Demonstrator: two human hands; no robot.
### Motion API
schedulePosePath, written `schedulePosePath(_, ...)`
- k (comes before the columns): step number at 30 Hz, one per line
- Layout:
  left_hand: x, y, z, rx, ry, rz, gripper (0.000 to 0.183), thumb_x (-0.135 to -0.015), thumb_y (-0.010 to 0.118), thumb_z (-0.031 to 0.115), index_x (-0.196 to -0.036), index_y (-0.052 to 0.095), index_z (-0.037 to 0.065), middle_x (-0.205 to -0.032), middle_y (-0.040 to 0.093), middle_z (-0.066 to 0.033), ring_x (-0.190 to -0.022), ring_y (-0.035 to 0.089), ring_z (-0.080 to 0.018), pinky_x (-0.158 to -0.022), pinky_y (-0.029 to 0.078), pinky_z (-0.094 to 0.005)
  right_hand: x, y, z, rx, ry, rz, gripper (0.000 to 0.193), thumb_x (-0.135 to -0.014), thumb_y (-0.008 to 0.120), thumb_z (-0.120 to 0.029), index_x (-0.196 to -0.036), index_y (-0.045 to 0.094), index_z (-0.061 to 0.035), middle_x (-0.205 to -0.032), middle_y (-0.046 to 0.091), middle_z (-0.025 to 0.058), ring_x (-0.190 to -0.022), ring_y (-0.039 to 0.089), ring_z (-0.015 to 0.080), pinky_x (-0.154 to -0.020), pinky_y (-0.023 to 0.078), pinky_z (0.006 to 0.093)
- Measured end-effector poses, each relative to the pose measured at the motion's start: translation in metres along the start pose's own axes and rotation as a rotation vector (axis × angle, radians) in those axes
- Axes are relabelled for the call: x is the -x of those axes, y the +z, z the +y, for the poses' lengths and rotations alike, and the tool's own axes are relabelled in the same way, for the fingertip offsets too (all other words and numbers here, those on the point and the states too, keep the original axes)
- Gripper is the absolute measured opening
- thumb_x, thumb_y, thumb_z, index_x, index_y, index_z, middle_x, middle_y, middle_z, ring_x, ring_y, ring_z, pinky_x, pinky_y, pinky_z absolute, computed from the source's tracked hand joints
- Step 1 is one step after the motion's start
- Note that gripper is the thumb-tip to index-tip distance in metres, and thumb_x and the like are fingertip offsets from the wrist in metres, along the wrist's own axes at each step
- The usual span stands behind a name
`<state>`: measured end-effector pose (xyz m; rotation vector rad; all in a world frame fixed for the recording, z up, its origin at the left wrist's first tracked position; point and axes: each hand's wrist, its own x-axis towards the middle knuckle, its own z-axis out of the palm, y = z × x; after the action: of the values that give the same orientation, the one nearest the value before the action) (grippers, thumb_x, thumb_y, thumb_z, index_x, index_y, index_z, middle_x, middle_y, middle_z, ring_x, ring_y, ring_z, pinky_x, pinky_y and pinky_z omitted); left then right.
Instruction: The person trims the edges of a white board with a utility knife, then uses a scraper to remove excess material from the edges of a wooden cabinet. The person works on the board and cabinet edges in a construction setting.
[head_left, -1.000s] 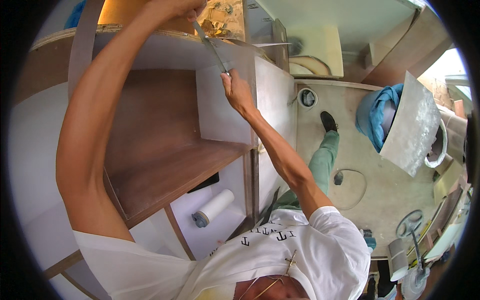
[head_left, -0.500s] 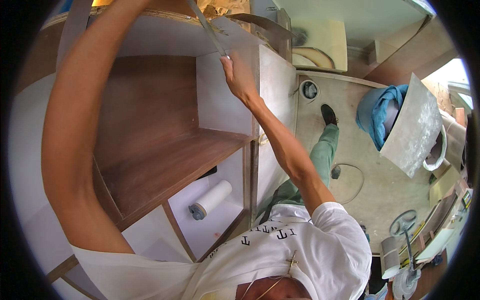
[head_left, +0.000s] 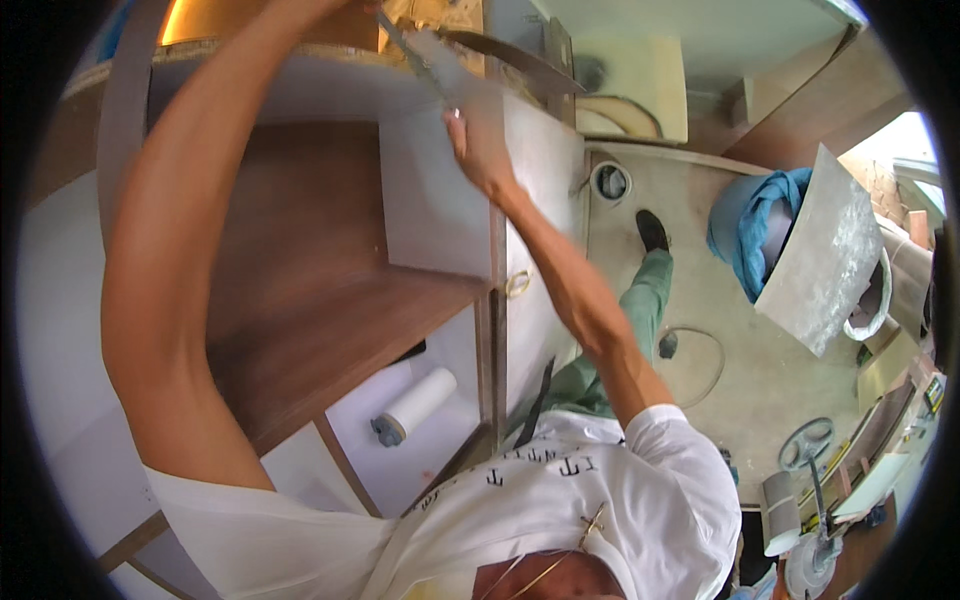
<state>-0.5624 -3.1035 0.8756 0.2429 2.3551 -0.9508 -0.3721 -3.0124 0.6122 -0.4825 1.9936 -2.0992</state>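
My right hand (head_left: 478, 160) is closed on the lower end of a thin, flat grey strip (head_left: 408, 48), its thumb pressed along it. The strip slants up and to the left over the top of a cabinet (head_left: 320, 85). High at the picture's edge, my left hand (head_left: 352, 8) is near the strip's upper end; most of it is cut off, so its grip does not show. Beneath both arms, the cabinet has an open brown shelf (head_left: 350, 320) and pale inner walls. Right of the strip, a dark curved strip (head_left: 515, 58) sticks out from the cabinet top.
A white bottle (head_left: 425, 402) with a grey cap lies in a lower compartment. On the floor at right stand a bucket draped with blue cloth (head_left: 762, 225) and a leaning grey board (head_left: 830, 250). A small round container (head_left: 611, 182) and a looped cord (head_left: 722, 362) are nearby.
The view has shifted slightly, and the upper end of the strip has come more into the picture with part of my left hand. My right hand keeps its hold on the strip.
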Motion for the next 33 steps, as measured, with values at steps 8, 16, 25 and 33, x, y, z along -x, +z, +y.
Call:
schedulePosePath(8, -0.017, 0.013, -0.009, 0.029, 0.017, -0.012, 0.010, -0.068, 0.073, 0.008, -0.077, 0.075, 0.005, -0.073, 0.069, -0.0171, -0.065, 0.068, -0.0315, -0.056, 0.052, -0.0418, -0.030, 0.000, -0.003, -0.038, 0.091, -0.006, 0.043, -0.103, 0.044, -0.040, -0.109, 0.052, 0.0021, -0.082, 0.063, 0.0355, -0.083, 0.060, 0.0552, -0.075, 0.045, 0.0596)
schedulePosePath(16, 0.007, -0.001, -0.037, 0.328, 0.304, 0.334, 0.011, -0.073, 0.078, 0.009, -0.079, 0.069, 0.006, -0.073, 0.069, -0.0121, -0.072, 0.070, -0.0269, -0.060, 0.051, -0.0394, -0.037, -0.026, -0.028, -0.410, 0.126, -0.138, 0.045, -0.104, 0.043, -0.043, -0.097, 0.053, 0.0004, -0.068, 0.058, 0.0231, -0.065, 0.057, 0.0429, -0.063, 0.046, 0.0441)
schedulePosePath(25, 0.053, -0.022, 0.000, 0.319, 0.244, 0.076, 0.012, -0.070, 0.075, 0.009, -0.080, 0.072, 0.005, -0.078, 0.072, -0.0110, -0.073, 0.070, -0.0284, -0.060, 0.051, -0.0391, 0.057, -0.022, -0.006, -0.172, 0.179, -0.106, 0.035, -0.104, 0.048, -0.036, -0.098, 0.050, -0.0018, -0.070, 0.060, 0.0217, -0.066, 0.060, 0.0441, -0.060, 0.044, 0.0491)
schedulePosePath(33, 0.037, 0.021, 0.015, 0.265, 0.138, 0.134, 0.012, -0.073, 0.075, 0.011, -0.084, 0.075, 0.009, -0.080, 0.072, -0.0140, -0.071, 0.070, -0.0301, -0.061, 0.051, -0.0403, 0.051, -0.010, 0.011, -0.131, 0.164, -0.075, 0.035, -0.104, 0.048, -0.036, -0.099, 0.049, -0.0019, -0.071, 0.061, 0.0222, -0.069, 0.061, 0.0463, -0.063, 0.045, 0.0517)
